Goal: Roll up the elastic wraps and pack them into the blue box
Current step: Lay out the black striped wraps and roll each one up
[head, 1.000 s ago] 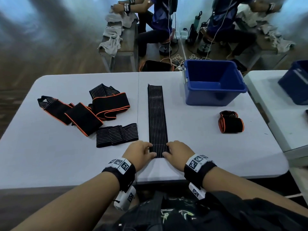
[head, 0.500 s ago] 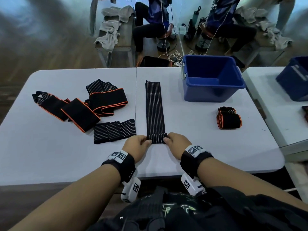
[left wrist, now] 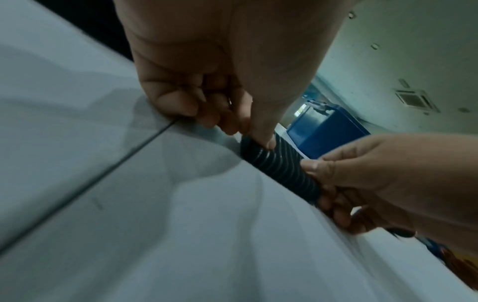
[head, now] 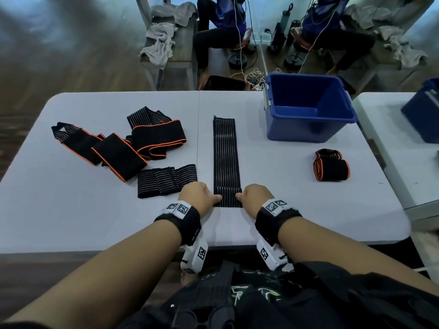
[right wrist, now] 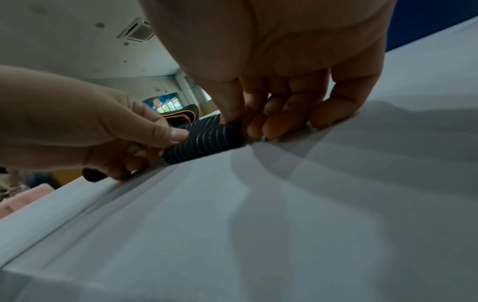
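Your left hand [head: 199, 194] and right hand [head: 255, 197], both pinching the striped wrap [head: 225, 160], have rolled it further toward the blue box [head: 308, 129]. One rolled wrap [head: 331, 168] lies beside the box; the others' count is unclear.

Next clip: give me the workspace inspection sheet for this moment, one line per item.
Surface: white table, centre seam.
Job's things: striped wrap flat, near end rolled; blue box far right, nothing seen inside; rolled orange-edged wrap beside it.
Clutter: loose orange-edged wraps and folded striped wrap, left.
Grippers: left hand and right hand pinch the roll's ends.
Cables: white cords on floor behind table.
Surroundings: seated people, bench with towels, second table with another blue bin.
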Available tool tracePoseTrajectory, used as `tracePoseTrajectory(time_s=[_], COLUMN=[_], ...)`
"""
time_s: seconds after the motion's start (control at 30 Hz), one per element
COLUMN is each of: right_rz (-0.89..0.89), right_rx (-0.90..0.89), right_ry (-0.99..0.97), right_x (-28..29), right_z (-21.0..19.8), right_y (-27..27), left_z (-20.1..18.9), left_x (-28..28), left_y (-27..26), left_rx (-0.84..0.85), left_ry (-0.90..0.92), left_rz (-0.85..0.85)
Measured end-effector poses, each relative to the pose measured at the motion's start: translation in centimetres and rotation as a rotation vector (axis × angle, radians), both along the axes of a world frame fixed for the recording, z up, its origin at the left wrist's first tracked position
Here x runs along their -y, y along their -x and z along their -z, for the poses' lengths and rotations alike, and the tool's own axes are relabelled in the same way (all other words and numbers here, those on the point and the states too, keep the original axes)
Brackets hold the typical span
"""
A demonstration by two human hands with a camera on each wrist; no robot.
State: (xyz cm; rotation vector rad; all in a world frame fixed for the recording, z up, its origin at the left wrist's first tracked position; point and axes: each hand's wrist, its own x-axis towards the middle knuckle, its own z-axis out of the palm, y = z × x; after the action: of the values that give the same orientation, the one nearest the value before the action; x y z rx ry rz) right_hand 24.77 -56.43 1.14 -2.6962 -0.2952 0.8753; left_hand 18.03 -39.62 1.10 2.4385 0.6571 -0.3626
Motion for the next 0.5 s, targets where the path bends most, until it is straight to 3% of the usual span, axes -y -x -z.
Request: tracePoseTrajectory(time_s=[0.13, 0.27, 0.5], right_rz=[0.017, -0.077, -0.270], right_rx=[0.109, 0.167, 0.107], right_ry=[-0.142, -0.119, -0.090], right_x=[0.2, 0.0, 1.0], right_z=[-0.3, -0.2, 0.3], right_y=[0.5, 0.5, 0.2], left_z=[0.4, 0.9, 0.8], left_x=[0.3, 0.2, -0.7], left_y=[0.0, 0.2, 1.5], left_rx=[0.109, 0.151, 0.045], left_ry=[0.052, 0.000, -0.090], left_rz=[0.030, 0.152, 0.329])
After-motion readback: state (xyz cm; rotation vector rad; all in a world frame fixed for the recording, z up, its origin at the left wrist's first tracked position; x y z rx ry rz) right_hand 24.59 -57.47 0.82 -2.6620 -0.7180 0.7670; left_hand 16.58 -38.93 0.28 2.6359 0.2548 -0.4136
